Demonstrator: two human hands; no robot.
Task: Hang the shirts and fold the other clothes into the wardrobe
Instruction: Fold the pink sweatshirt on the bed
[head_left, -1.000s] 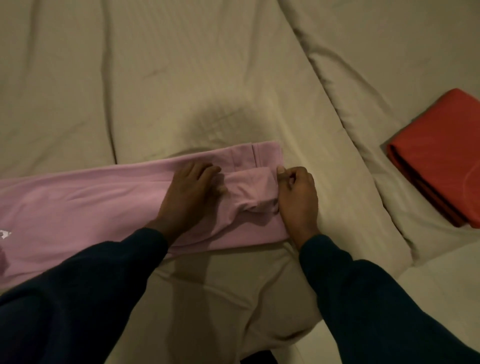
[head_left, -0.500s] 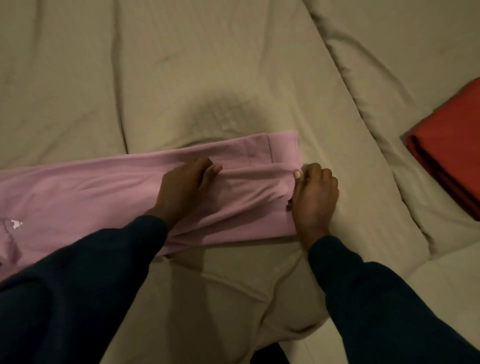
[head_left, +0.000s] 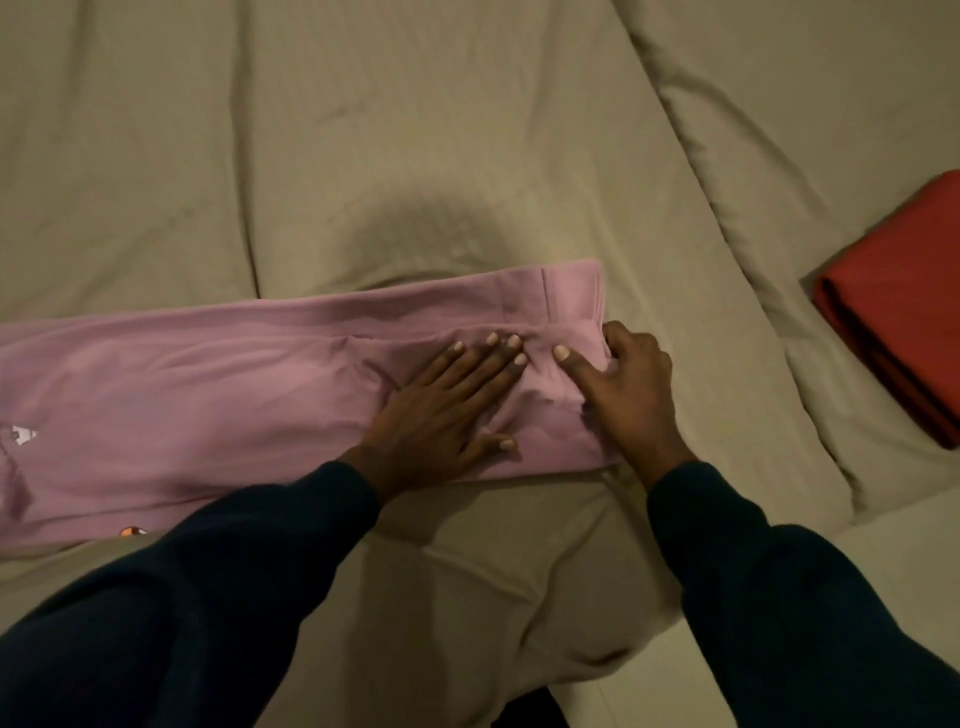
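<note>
Folding looks to be the step in hand: the pink garment (head_left: 218, 395) lies stretched across the bed (head_left: 415, 130), its ribbed end toward the folded red cloth (head_left: 904, 306), which sits well apart at the bed's edge. The left hand (head_left: 441, 405) lies flat on the pink garment with fingers spread and straight, pressing it down, while the right hand (head_left: 631, 384) pinches the bunched end just beside it, forefinger stretched over the fabric. Next, I judge, that end must be smoothed and turned over toward the long part.
</note>
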